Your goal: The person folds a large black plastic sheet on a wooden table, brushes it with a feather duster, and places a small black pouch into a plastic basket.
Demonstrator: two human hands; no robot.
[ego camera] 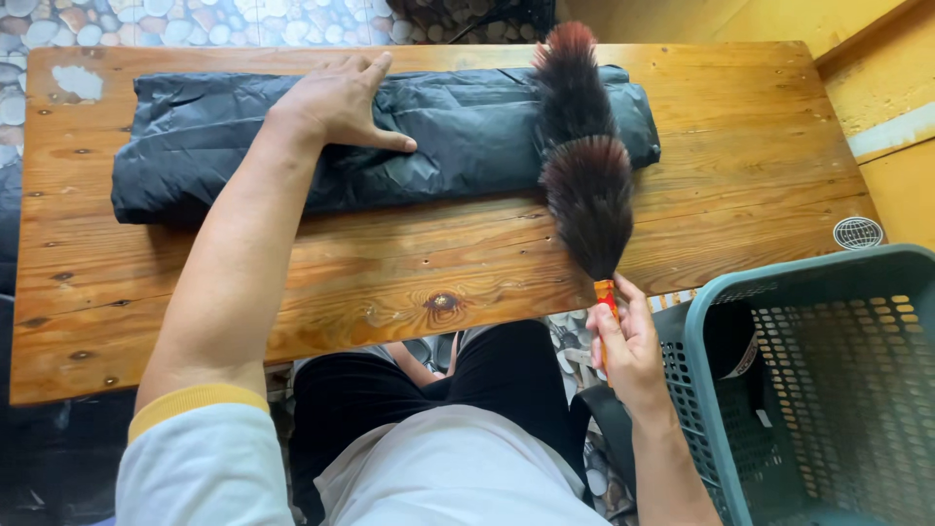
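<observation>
Pressing my left hand (pixel 341 102) flat and open on the folded black jacket (pixel 390 136), I grip the feather duster (pixel 584 175) handle in my right hand (pixel 628 346); its feathers lie across the jacket's right end, the left part seemingly unbrushed.

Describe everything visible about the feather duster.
The long feather duster has a fluffy head of dark brown-black feathers with reddish tips, bunched in two tufts, and a thin orange-red handle. It lies stretched away from the person across the wooden plank table, its far tuft resting over the right end of the folded black plastic-looking cover, its near tuft on the bare wood. The right hand grips the handle at the table's near edge. The left hand presses flat on the cover, not touching the duster.
</observation>
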